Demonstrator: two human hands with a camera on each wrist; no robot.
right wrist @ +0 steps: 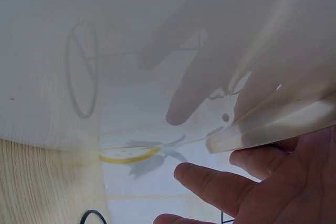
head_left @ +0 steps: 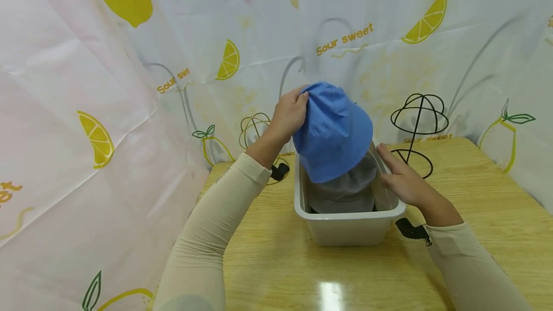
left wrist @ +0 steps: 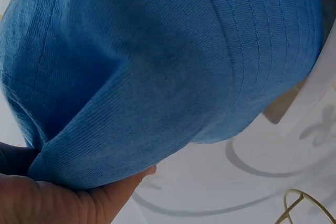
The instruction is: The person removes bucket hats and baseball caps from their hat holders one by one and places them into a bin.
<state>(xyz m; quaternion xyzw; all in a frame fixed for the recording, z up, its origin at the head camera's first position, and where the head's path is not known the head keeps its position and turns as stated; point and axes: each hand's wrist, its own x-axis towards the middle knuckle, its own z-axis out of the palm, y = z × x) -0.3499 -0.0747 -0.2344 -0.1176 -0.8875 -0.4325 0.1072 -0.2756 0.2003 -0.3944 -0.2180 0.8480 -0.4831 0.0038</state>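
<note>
A blue bucket hat (head_left: 332, 133) hangs tilted over the white plastic bin (head_left: 350, 215), its brim toward the lower right. My left hand (head_left: 290, 114) grips the hat's crown, bunching the cloth between thumb and fingers. Up close in the left wrist view, the blue hat (left wrist: 157, 66) shows stitched rows along its brim. Inside the bin lie grey caps (head_left: 345, 193), partly covered by the blue hat. At the bin's right rim, my right hand (head_left: 403, 181) holds on with the thumb over the edge. In the right wrist view, spread fingers (right wrist: 215, 184) stay outside the bin wall (right wrist: 131, 40).
Behind my right hand stands a black wire hat stand (head_left: 416, 128). A gold wire stand (head_left: 252, 128) is at the back left, partly hidden by my left arm. The wooden table (head_left: 268, 258) meets a lemon-print sheet (head_left: 259, 23) at the back and left.
</note>
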